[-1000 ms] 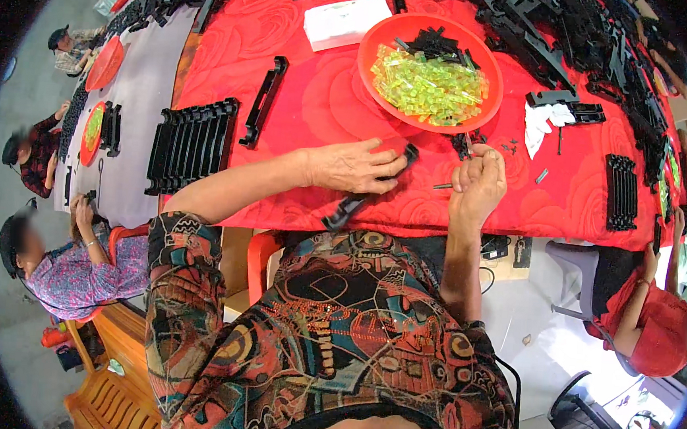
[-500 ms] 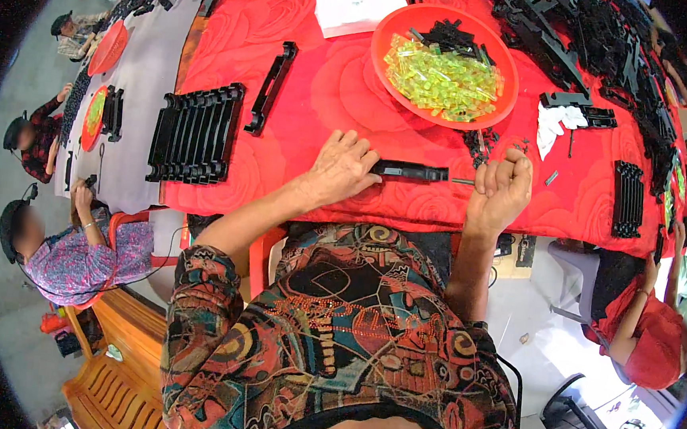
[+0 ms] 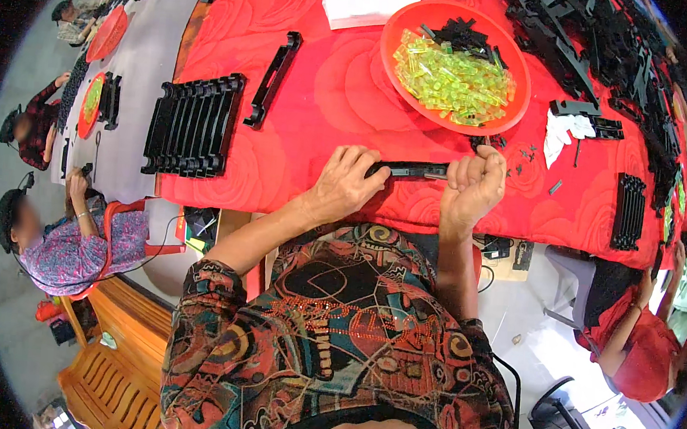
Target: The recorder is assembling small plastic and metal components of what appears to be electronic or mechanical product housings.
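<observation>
A long black plastic part [image 3: 410, 170] lies crosswise near the table's front edge. My left hand [image 3: 342, 182] is closed around its left end. In my closed right hand [image 3: 473, 190] is a thin metal rod [image 3: 435, 176], whose handle, if any, is hidden by the fingers. The rod reaches over the part's right end; whether it touches or goes into it I cannot tell. Just beyond my hands stands a red-orange basin [image 3: 386, 62] holding many clear yellow-green pieces [image 3: 448, 78] and small black pieces [image 3: 461, 35].
On the red cloth [image 3: 321, 85], a row of similar black parts [image 3: 193, 124] lies left, beside a single one [image 3: 273, 80]. A white box [image 3: 366, 2] stands behind. Rightward are a white cloth [image 3: 562, 136], a black stack [image 3: 629, 210] and a black heap [image 3: 562, 50]. People sit both sides.
My right hand has moved left with the metal rod, from just off the part's right end to over it. My left hand still grips the part, slightly tilted now. The whole view has shifted a little.
</observation>
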A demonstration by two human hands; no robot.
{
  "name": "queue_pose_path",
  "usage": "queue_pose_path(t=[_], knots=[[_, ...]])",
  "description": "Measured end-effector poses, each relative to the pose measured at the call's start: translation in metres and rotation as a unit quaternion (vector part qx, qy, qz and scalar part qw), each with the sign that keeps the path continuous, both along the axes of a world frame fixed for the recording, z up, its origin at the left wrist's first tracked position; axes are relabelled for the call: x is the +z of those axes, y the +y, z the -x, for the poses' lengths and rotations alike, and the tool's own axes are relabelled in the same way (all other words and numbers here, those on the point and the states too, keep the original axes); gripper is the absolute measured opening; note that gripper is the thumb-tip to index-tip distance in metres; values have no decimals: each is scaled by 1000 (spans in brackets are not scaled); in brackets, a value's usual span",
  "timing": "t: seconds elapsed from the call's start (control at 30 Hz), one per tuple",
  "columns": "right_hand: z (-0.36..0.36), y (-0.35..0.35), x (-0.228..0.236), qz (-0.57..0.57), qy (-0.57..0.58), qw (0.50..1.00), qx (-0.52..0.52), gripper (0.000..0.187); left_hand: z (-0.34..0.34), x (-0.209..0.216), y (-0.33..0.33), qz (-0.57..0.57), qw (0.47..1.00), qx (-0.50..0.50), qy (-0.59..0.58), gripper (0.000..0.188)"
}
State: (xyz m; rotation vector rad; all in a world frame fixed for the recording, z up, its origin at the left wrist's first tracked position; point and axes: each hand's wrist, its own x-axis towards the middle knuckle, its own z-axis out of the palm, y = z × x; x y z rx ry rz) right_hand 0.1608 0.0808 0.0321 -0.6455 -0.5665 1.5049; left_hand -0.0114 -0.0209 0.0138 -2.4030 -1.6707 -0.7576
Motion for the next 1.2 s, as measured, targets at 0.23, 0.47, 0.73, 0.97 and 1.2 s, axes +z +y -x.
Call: queue_pose_path(t=[0.23,0.47,0.73,0.97,1.2], knots=[[17,-7,-12,-8,-35,999,22,19,-8,-21,2,29,997,39,-61,15],[18,-5,-27,2,-35,999,28,18,-15,-18,5,27,992,53,-113,17],[20,-4,-28,7,-46,999,23,17,-14,-16,8,84,985,58,-141,19],[23,-2,-30,29,-78,996,12,19,-17,-16,8,65,991,57,-105,24],[28,-2,-34,19,-81,997,-3,22,-17,-17,9,111,988,53,-95,27]])
